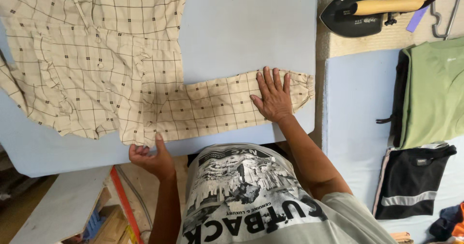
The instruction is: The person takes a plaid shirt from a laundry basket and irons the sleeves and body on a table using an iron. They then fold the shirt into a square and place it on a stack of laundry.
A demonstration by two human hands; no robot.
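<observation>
checked garment [96,60]: one, spread on the blue board [241,26]
right hand [273,96]: flat, fingers spread on its sleeve
left hand [147,154]: pinching the hem
iron [360,12]: one
folded shirts [430,89]: two

The checked blouse [96,60] runs off the frame at eleven o'clock, collar and far sleeve unseen. The left hand [151,158] curls under the board's [241,26] edge, fingertips tucked from view. At one o'clock the iron's [372,9] cord leaves the top edge; the green shirt [432,89] is cut at three.
</observation>
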